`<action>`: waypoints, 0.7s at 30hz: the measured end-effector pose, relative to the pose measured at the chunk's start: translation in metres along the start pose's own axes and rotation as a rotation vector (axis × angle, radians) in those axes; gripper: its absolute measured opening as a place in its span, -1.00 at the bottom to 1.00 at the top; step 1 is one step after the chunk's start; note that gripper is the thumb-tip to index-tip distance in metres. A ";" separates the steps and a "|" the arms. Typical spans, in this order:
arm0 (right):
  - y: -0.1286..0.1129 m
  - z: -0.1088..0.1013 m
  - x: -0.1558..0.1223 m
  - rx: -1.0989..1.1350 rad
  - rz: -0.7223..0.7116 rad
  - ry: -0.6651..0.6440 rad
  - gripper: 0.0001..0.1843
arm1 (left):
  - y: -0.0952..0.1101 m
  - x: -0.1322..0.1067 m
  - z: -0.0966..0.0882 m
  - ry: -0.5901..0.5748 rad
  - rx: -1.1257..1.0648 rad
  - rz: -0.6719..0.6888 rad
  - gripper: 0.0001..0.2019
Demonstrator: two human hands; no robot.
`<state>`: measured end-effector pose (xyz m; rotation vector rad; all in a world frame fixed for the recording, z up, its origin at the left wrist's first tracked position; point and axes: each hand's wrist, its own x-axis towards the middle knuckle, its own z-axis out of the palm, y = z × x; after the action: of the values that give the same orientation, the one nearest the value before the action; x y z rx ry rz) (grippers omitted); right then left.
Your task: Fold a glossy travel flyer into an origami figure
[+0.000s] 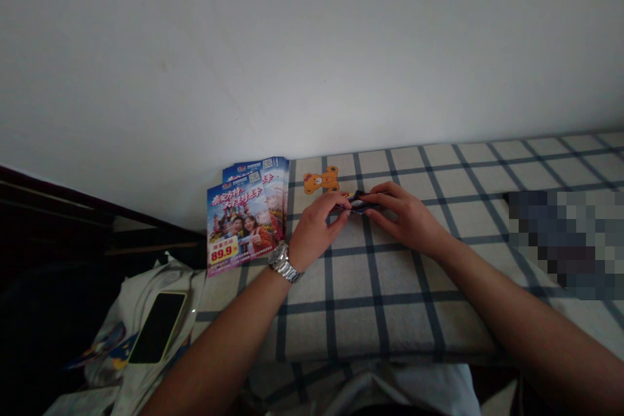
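Between both hands, just above the checked cloth [351,299], is a small folded piece of dark printed paper [358,206]. My left hand [319,224], with a metal watch at its wrist, pinches the paper's left end between thumb and fingers. At the other end, my right hand [404,214] grips it with bent fingers and the thumb below. Fingers cover much of the paper, so its full shape is hidden. Left of my left hand lies a stack of glossy printed flyers [238,221], slightly fanned. A bear figure [322,180] shows on the cloth behind my hands.
A phone [158,328] with a dark screen rests on white fabric or a bag [127,299] at lower left. To the right, a pixelated dark item [560,240] lies on the cloth. A white wall [312,52] rises behind the table.
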<state>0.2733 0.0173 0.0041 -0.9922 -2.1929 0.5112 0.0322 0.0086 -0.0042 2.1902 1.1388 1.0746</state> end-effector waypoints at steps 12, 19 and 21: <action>0.000 0.000 0.000 0.035 -0.013 0.011 -0.65 | 0.001 0.001 -0.001 0.000 0.055 -0.021 -0.74; -0.001 -0.001 0.000 0.106 0.058 0.053 -0.71 | -0.001 -0.001 -0.001 0.043 -0.034 -0.066 -0.81; 0.001 0.000 0.000 0.138 0.090 0.068 -0.76 | -0.002 -0.001 -0.001 0.053 -0.048 -0.070 -0.82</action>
<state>0.2735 0.0178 0.0035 -1.0225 -2.0306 0.6513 0.0304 0.0085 -0.0053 2.0811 1.1917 1.1247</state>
